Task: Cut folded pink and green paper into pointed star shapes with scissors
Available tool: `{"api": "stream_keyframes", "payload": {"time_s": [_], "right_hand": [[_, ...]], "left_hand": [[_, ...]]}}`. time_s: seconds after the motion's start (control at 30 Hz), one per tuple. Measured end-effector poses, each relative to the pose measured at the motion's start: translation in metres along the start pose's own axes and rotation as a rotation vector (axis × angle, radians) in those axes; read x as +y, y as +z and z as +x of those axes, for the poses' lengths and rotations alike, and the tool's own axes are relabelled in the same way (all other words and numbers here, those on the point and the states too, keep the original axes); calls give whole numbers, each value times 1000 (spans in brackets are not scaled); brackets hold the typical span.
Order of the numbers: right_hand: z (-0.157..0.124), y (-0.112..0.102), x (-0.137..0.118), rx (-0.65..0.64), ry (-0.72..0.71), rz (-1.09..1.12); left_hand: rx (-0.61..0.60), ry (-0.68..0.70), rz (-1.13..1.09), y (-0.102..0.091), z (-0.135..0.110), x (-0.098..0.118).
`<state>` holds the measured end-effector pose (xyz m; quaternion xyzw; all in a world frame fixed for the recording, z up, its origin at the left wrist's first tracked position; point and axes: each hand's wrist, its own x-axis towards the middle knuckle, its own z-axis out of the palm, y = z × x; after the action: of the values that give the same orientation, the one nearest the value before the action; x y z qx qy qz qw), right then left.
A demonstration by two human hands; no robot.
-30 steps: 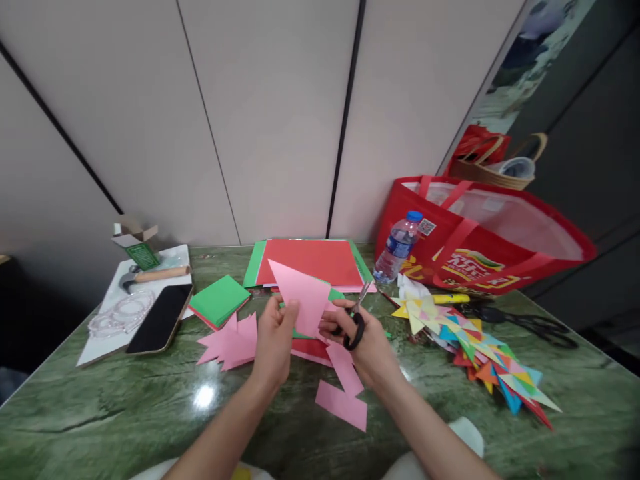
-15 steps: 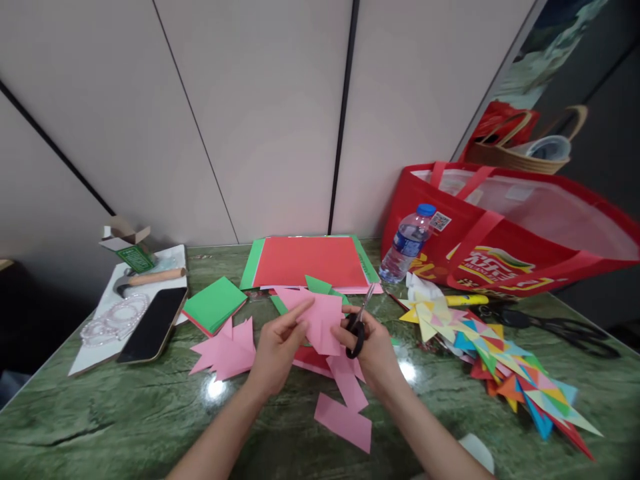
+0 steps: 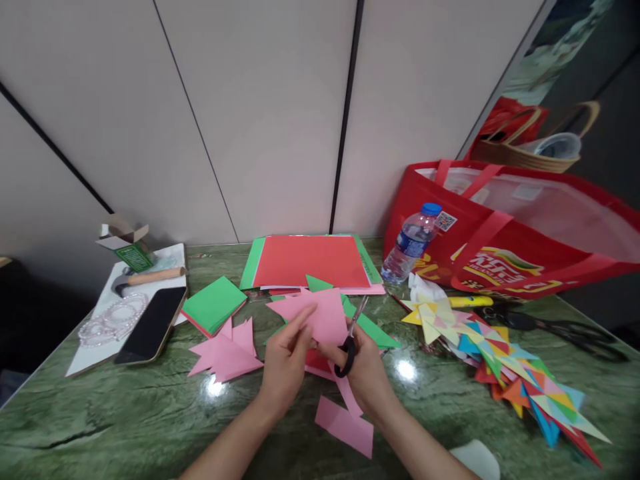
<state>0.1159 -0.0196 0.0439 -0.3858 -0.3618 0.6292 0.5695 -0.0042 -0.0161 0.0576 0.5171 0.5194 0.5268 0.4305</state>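
My left hand (image 3: 283, 370) pinches a pink folded paper (image 3: 327, 313) at its left lower side, thumb and forefinger on it. Hooked in the fingers of my right hand (image 3: 367, 373) are small black-handled scissors (image 3: 351, 340), blades pointing up and away from me. The right fingertips also touch the lower edge of the pink paper. Below the hands lies a pink paper strip (image 3: 345, 427), with another partly hidden by my right hand. Pink pointed pieces (image 3: 227, 353) lie left of my left hand. Green paper pieces (image 3: 373, 327) show behind the held paper.
Red and green sheets (image 3: 313, 260) are stacked by the wall. Green squares (image 3: 214, 303), a phone (image 3: 151, 325) and a beaded string (image 3: 113, 320) lie left. Right are a water bottle (image 3: 411, 245), a red bag (image 3: 500, 227), colourful folded-paper work (image 3: 505, 360) and large black scissors (image 3: 565, 327).
The pink paper has turned and tilted in my hands, its point now facing left. The right hand has rotated with the scissors, and its fingers have moved to the paper's lower edge.
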Motion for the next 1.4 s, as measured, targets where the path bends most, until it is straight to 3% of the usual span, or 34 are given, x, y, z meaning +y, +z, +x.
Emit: {"api": "stream_keyframes", "payload": {"time_s": [0.2, 0.33, 0.4, 0.57, 0.63, 0.77, 1.0, 1.23, 1.4], "right_hand": [[1, -4, 2, 46, -16, -50], [2, -8, 0, 67, -17, -23], [2, -8, -3, 4, 1, -11], [-9, 0, -4, -407, 198, -79], [-14, 3, -2, -497, 237, -75], [-18, 4, -1, -527, 245, -63], [-21, 5, -7, -561, 258, -6], [-22, 3, -9, -535, 257, -62], [-22, 1, -9, -536, 272, -41]], "left_hand": [[118, -28, -80, 1, -4, -10], [341, 17, -176, -9, 5, 1], [425, 71, -321, -16, 12, 12], [376, 45, -427, -19, 15, 32], [345, 9, -425, -16, 10, 34], [304, -25, -383, -12, 1, 34], [253, -29, -124, -11, -2, 32], [210, -34, -168, -10, -5, 33], [242, -38, -55, -10, -5, 37]]}}
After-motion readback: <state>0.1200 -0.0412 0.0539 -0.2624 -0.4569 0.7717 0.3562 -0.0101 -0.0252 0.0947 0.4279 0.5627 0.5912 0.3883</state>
